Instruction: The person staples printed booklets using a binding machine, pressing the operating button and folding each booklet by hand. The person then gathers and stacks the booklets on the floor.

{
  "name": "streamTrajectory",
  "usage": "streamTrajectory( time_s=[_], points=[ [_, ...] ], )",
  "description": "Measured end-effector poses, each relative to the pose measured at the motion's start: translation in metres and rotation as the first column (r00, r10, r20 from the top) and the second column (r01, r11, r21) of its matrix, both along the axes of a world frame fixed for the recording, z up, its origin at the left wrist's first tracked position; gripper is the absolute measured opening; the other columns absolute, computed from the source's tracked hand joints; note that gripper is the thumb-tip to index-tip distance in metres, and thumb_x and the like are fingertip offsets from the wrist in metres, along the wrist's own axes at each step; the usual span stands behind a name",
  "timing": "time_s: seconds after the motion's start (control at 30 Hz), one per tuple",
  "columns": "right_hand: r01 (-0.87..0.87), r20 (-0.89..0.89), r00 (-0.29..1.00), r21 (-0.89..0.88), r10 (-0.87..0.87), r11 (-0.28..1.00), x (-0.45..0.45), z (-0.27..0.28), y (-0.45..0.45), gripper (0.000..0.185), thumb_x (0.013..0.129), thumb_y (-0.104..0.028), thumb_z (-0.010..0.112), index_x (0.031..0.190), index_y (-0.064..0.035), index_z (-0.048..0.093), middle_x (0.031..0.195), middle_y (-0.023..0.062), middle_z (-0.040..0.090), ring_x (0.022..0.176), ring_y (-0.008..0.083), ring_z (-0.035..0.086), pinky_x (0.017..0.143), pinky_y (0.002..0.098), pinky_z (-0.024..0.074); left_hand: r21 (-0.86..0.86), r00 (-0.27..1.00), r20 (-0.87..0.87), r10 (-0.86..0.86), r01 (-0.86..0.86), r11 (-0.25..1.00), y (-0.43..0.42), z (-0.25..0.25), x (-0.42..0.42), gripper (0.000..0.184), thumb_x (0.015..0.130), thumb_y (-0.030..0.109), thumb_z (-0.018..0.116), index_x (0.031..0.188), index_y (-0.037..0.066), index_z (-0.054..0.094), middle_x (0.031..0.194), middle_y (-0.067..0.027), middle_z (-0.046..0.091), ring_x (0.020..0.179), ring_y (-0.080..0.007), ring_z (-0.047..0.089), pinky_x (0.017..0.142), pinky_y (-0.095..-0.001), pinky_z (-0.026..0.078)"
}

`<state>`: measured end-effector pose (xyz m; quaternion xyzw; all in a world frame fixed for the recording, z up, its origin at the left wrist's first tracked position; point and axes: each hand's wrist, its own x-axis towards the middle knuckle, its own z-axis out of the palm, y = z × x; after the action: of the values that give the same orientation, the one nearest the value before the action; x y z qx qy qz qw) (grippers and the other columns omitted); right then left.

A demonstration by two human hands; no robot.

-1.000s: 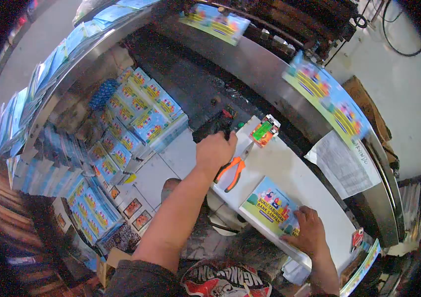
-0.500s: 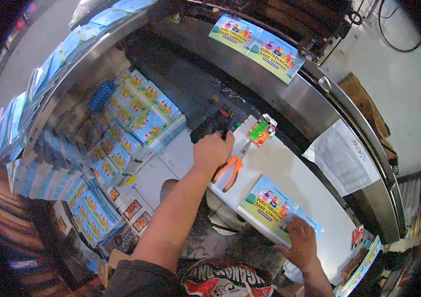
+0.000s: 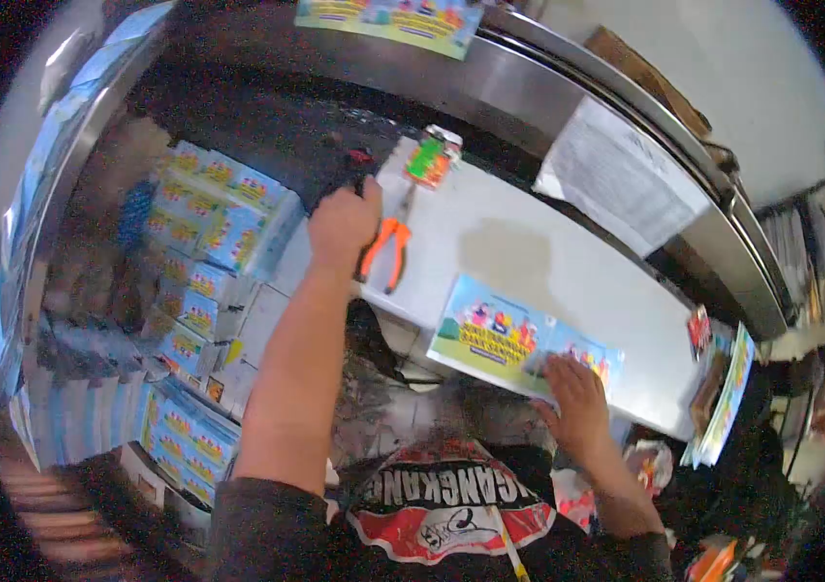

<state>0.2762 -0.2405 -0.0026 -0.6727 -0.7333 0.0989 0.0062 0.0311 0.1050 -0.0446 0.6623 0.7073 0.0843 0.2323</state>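
My left hand [image 3: 343,225] rests at the left end of the white table [image 3: 568,267], against a dark object at the table's edge; its fingertips are partly hidden, so what it grips is unclear. Orange-handled pliers [image 3: 391,247] lie just right of it, below a small orange and green pack [image 3: 432,160]. My right hand [image 3: 575,398] lies with fingers spread on the right part of a printed sheet [image 3: 495,335] with blue sky and cartoon figures. The sheet lies flat along the table's near edge.
A curved metal rail [image 3: 529,102] runs behind the table, with a printed sheet [image 3: 388,21] on it and a white paper [image 3: 621,175] attached. Stacks of printed covers [image 3: 214,218] stand at left. A small red pack [image 3: 698,330] is at the table's right end.
The view has shifted, so the table appears higher and more to the left. My right hand has slid off the left cover onto the sheet's right part. The printed sheets on the rail have moved left along it.
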Motion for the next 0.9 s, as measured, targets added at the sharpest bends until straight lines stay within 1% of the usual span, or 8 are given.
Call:
streamTrajectory(
  time_s=[0.33,0.5,0.63,0.7,0.73,0.8,0.83,0.9],
  points=[
    [0.062,0.057,0.997,-0.099,-0.056,0.993,0.0,0.033,0.032,0.067,0.078,-0.042,0.072,0.129,-0.0024,0.053,0.137,0.0171,0.05,0.125,0.035,0.048,0.103,0.0472,0.0405,0.07,0.999,0.008,0.034,-0.034,0.997,-0.001,0.005,-0.008,0.062,0.092,0.053,0.038,0.109,0.001,0.067,0.11,-0.0271,0.065,0.105,-0.0421,0.062,0.095,-0.0489,0.047],
    [-0.112,-0.159,0.983,-0.095,0.096,0.989,0.029,0.047,0.045,0.058,0.074,-0.031,0.077,0.123,-0.0055,0.06,0.118,0.0172,0.063,0.107,0.0329,0.06,0.093,0.0413,0.049,0.092,0.998,0.057,0.039,-0.044,0.995,0.004,-0.002,-0.003,0.061,0.092,0.053,0.037,0.109,0.002,0.068,0.109,-0.0266,0.066,0.105,-0.0402,0.063,0.095,-0.0477,0.047],
    [0.21,-0.255,0.921,-0.316,-0.296,0.925,0.06,0.099,0.08,0.031,0.08,-0.018,0.068,0.109,-0.0058,0.067,0.095,0.0206,0.067,0.085,0.0306,0.066,0.076,0.041,0.052,0.015,0.999,0.0,0.053,-0.053,0.998,0.005,0.006,-0.002,0.062,0.093,0.053,0.036,0.109,0.002,0.067,0.109,-0.0266,0.066,0.105,-0.0407,0.063,0.094,-0.0481,0.047],
    [0.156,0.039,0.988,-0.102,-0.153,0.982,0.108,0.121,0.101,0.038,0.084,-0.013,0.061,0.122,-0.0086,0.061,0.088,0.0194,0.068,0.088,0.0369,0.067,0.084,0.0454,0.0516,0.008,0.999,-0.003,0.054,-0.054,0.998,0.002,0.01,-0.001,0.061,0.092,0.052,0.037,0.11,0.002,0.066,0.106,-0.027,0.066,0.103,-0.0414,0.064,0.093,-0.0485,0.047],
    [0.297,0.012,0.952,0.213,-0.306,0.931,0.118,0.14,0.108,0.037,0.084,-0.005,0.056,0.121,-0.0096,0.062,0.096,0.0197,0.068,0.086,0.0375,0.067,0.083,0.0449,0.0519,0.014,0.998,-0.009,0.057,-0.057,0.998,0.0,0.015,0.001,0.061,0.092,0.052,0.037,0.11,0.002,0.066,0.106,-0.027,0.066,0.103,-0.0414,0.064,0.093,-0.0485,0.047],
    [0.15,0.174,0.911,0.702,-0.373,0.696,0.138,0.172,0.138,0.042,0.081,0.004,0.052,0.12,-0.0073,0.063,0.11,0.017,0.068,0.101,0.032,0.066,0.088,0.0408,0.0511,-0.01,0.997,-0.003,0.081,-0.081,0.997,-0.002,0.022,0.002,0.06,0.092,0.052,0.037,0.111,0.002,0.066,0.102,-0.0271,0.067,0.1,-0.0418,0.064,0.092,-0.0487,0.048],
    [0.088,0.15,0.907,0.847,-0.394,0.525,0.131,0.193,0.154,0.042,0.08,0.006,0.052,0.118,-0.0051,0.064,0.115,0.0153,0.067,0.11,0.0278,0.063,0.091,0.0382,0.0505,-0.005,0.996,-0.009,0.091,-0.091,0.996,-0.002,0.02,0.002,0.06,0.092,0.052,0.037,0.111,0.002,0.066,0.102,-0.0271,0.067,0.1,-0.0418,0.064,0.092,-0.0487,0.048],
    [0.026,0.121,0.951,0.886,-0.285,0.463,0.143,0.203,0.19,0.046,0.08,0.008,0.051,0.123,-0.0067,0.063,0.12,0.0156,0.065,0.114,0.0285,0.061,0.095,0.0381,0.049,0.017,0.996,0.039,0.076,-0.077,0.997,0.0,0.017,0.001,0.059,0.092,0.051,0.038,0.11,0.002,0.065,0.099,-0.0272,0.067,0.098,-0.0419,0.065,0.09,-0.0487,0.049]
  ],
)
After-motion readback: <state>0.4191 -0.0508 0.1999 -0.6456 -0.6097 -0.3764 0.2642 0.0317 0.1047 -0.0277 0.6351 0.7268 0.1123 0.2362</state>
